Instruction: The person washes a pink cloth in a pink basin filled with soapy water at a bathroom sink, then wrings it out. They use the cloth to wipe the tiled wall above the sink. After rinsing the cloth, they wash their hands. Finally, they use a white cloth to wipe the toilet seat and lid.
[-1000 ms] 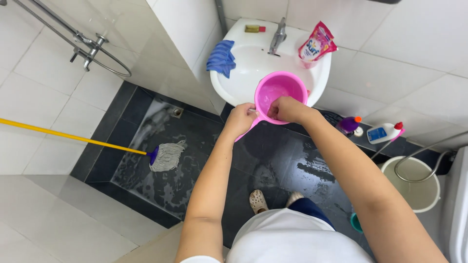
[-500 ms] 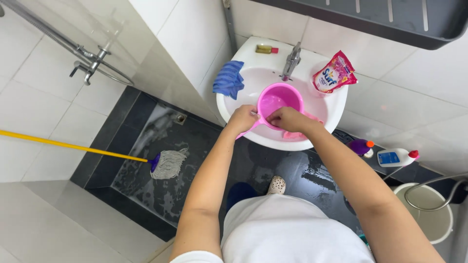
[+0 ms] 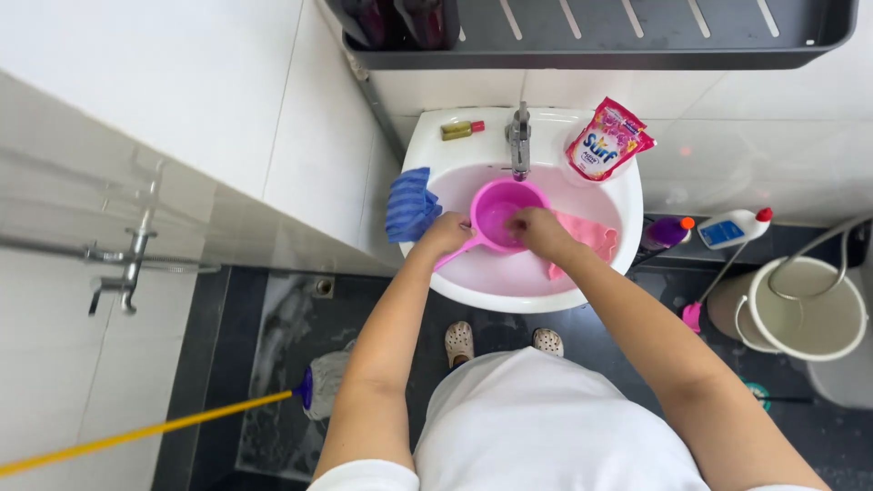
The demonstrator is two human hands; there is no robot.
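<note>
Two hands meet at a pink plastic dipper (image 3: pixel 498 211) held over the white sink (image 3: pixel 473 291), under the tap (image 3: pixel 519 138). Head view: left hand (image 3: pixel 446 233) grips its handle side; right hand (image 3: pixel 536 227) clasps the rim. Light, rigid, probably wet-slick; the handle offers the surest hold. A pink cloth (image 3: pixel 587 236) lies alongside.

One pink dipper (image 3: pixel 498 211), two cloths, perhaps three bottles, one bucket (image 3: pixel 807 307).

The right hand (image 3: pixel 536 229) covers part of the pink scoop (image 3: pixel 498 214). The mop (image 3: pixel 320 389) handle runs off the lower-left edge, and the dark shelf (image 3: pixel 637 36) is cut off up top.
</note>
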